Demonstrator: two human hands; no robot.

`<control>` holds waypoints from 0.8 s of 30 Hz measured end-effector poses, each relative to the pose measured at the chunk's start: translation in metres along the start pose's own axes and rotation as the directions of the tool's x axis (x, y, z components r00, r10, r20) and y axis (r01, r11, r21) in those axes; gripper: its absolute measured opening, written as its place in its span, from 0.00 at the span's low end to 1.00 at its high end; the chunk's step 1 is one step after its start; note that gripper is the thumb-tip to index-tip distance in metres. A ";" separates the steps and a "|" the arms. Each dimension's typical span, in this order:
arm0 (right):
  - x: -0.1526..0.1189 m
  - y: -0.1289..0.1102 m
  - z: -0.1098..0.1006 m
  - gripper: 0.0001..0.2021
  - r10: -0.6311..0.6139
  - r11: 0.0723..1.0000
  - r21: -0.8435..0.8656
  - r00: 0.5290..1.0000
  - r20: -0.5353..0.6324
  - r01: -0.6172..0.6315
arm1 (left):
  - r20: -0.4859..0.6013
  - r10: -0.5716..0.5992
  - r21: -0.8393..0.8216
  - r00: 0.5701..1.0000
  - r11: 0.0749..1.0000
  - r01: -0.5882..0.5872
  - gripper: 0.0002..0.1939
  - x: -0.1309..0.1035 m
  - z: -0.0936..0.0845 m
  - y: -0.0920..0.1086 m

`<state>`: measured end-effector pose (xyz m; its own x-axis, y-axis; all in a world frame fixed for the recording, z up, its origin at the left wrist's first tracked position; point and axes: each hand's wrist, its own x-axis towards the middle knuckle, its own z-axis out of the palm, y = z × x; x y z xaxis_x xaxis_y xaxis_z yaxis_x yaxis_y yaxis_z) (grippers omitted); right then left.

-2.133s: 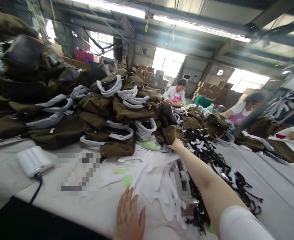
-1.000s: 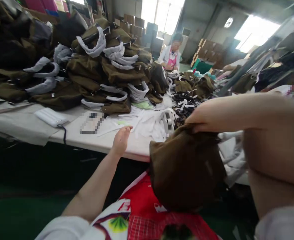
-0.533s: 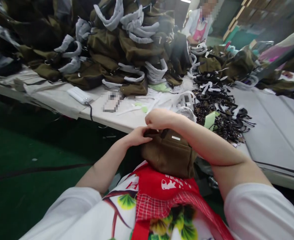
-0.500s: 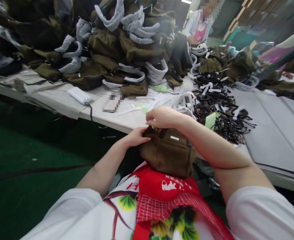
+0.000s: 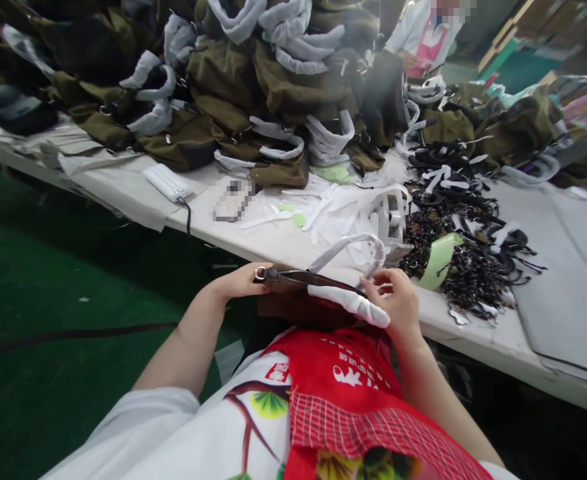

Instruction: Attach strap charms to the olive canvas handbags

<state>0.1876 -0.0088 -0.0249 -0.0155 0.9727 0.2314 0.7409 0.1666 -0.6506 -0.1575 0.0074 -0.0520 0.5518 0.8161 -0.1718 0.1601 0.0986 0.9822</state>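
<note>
— What did the head camera show of the hands?
— The left hand (image 5: pixel 236 283) pinched the zipper end of a brown fabric bag (image 5: pixel 298 297) held over the lap, at the white worktop (image 5: pixel 283 247) edge. The right hand (image 5: pixel 396 303) had its fingers (image 5: pixel 373 288) curled round the bag's white paper-wrapped handle (image 5: pixel 348 301).

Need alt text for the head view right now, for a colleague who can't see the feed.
Both hands hold an olive-brown bag on the lap: the left hand grips its zipper end, the right hand its white-wrapped handle. Beyond them, the table carries a pile of similar bags and black straps.
</note>
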 end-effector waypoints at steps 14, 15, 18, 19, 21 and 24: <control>-0.019 -0.060 0.028 0.14 -0.318 0.938 0.159 0.583 0.747 0.308 | 0.139 -0.119 0.625 0.983 0.780 0.006 0.05 0.036 0.048 0.083; -0.022 -0.062 0.030 0.14 -0.357 0.925 0.217 0.521 0.775 0.311 | 0.169 -0.137 0.615 0.976 0.789 0.004 0.05 0.035 0.046 0.081; -0.033 -0.070 0.032 0.19 -0.499 0.863 0.424 0.337 0.798 0.274 | 0.196 -0.194 0.598 0.961 0.801 0.040 0.05 0.031 0.034 0.067; -0.036 -0.072 0.032 0.22 -0.517 0.854 0.458 0.310 0.798 0.247 | 0.144 -0.189 0.605 0.971 0.793 0.065 0.06 0.030 0.030 0.060; -0.038 -0.074 0.035 0.24 -0.488 0.872 0.464 0.323 0.811 0.153 | -0.021 -0.148 0.605 0.989 0.785 0.130 0.08 0.029 0.025 0.046; -0.030 -0.071 0.049 0.23 -0.208 0.886 0.371 0.476 0.855 -0.278 | -0.204 -0.102 0.439 0.974 0.879 0.184 0.12 0.027 0.029 0.029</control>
<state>0.1030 -0.0421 -0.0214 -0.7355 0.5659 -0.3725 0.4118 -0.0632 -0.9091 -0.1142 0.0153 -0.0300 0.3537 0.9008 -0.2519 0.6020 -0.0132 0.7984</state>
